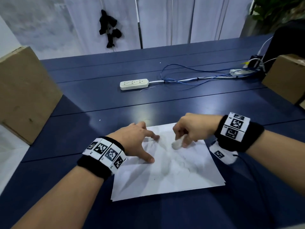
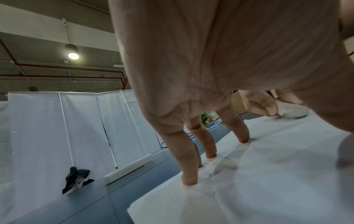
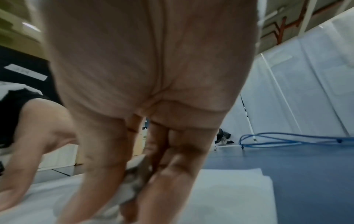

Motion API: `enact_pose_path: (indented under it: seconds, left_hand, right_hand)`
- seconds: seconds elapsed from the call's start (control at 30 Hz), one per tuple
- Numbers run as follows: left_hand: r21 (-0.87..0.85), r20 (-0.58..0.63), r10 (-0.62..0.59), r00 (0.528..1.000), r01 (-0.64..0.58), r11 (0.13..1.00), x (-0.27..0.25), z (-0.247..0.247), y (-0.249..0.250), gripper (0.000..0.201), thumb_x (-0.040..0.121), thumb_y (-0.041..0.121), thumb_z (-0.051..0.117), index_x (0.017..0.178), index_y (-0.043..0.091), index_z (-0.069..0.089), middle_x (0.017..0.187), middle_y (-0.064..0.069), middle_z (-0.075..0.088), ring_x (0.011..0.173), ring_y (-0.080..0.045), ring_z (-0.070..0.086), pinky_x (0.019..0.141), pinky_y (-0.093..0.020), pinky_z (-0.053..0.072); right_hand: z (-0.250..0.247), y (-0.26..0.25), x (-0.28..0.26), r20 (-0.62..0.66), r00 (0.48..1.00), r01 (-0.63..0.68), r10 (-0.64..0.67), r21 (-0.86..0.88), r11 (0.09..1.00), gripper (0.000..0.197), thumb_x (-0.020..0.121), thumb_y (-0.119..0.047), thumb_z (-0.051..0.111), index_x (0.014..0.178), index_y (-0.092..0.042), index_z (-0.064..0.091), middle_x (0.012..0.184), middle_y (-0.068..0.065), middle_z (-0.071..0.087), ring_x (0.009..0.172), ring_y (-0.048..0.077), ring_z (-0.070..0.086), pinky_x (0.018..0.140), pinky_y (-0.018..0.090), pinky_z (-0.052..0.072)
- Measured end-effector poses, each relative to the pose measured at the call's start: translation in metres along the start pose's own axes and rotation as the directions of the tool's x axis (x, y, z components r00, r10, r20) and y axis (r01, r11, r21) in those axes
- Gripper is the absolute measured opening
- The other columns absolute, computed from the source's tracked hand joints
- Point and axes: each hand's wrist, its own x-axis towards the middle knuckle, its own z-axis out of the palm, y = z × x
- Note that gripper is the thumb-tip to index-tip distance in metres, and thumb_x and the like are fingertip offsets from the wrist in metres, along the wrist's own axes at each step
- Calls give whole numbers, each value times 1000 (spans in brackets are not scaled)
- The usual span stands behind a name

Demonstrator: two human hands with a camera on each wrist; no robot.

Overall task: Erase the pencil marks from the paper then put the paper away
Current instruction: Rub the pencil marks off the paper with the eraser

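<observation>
A long dark blue table [image 1: 102, 90] of joined panels fills the room's middle, with white fabric partition screens [image 1: 165, 20] standing behind its far edge. A brown cardboard box [image 1: 24, 90] sits on its left end and a second brown cardboard box [image 1: 287, 76] on its right. Near the front edge lies the creased white sheet of paper [image 1: 173, 176], flat on the tabletop, grey pencil smudges [image 1: 165, 171] showing faintly around its centre.

The left hand [image 1: 137, 139] is spread wide on the sheet's far left part — straight fingertips [image 2: 189, 181] and thumb pressing down on the paper. The right hand [image 1: 193, 128] hovers over the sheet's far right part with its fingers curled round a small whitish eraser [image 1: 177, 143]; the eraser's lower end meets the paper, though it is blurred. Both wrists wear black bands with white coded marker tiles [image 1: 105, 151].

Farther back, a cream power strip [image 1: 134, 83] lies mid-table, its white cord running right alongside loops of thin blue cable [image 1: 189, 75]. A scrap of crumpled black material [image 1: 109, 28] hangs on the screens.
</observation>
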Motion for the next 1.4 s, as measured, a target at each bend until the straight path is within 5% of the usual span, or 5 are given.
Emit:
enact_pose_path:
  seconds: [0.17, 0.83, 1.03, 1.23, 1.4]
  left_hand:
    - [41, -49, -48, 998, 50, 998, 2, 1, 14, 76, 67, 83, 65, 133, 48, 50, 107, 10, 37, 112, -18, 47, 81, -35, 44]
    - [32, -46, -79, 996, 81, 996, 0, 4, 14, 78, 66, 82, 66, 133, 47, 50, 114, 10, 39, 111, -19, 45, 89, -44, 51]
    - [31, -51, -75, 996, 77, 997, 0, 4, 14, 78, 64, 83, 66, 132, 47, 50, 115, 11, 39, 107, -16, 42, 88, -42, 50]
    - [27, -47, -73, 996, 75, 997, 0, 4, 13, 77, 65, 82, 67, 131, 48, 51, 114, 10, 40, 111, -18, 45, 88, -41, 50]
    - [27, -51, -74, 996, 75, 997, 0, 4, 14, 78, 65, 83, 67, 132, 47, 50, 116, 9, 40, 112, -18, 44, 88, -43, 50]
  right_hand:
    - [-17, 12, 16, -305, 947, -139, 105, -94, 986, 15, 76, -30, 77, 85, -21, 69, 76, -8, 67, 75, 15, 62, 66, 29, 50]
    - [4, 10, -9, -58, 998, 14, -13, 12, 1000, 12, 82, -23, 76, 75, -29, 68, 79, -3, 74, 64, 17, 68, 57, 19, 51]
    - [-19, 17, 15, -330, 942, -114, 66, -131, 985, 25, 83, -44, 71, 85, -19, 69, 73, -9, 66, 73, 15, 60, 65, 28, 48]
    - [3, 3, -7, -8, 1000, 20, -21, -34, 999, 6, 84, -23, 73, 86, -20, 69, 69, -6, 68, 59, 13, 63, 56, 24, 51]
    - [-14, 6, 14, -296, 953, -124, 68, -174, 977, 20, 86, -38, 69, 89, -18, 67, 77, -7, 64, 80, 19, 60, 64, 26, 41]
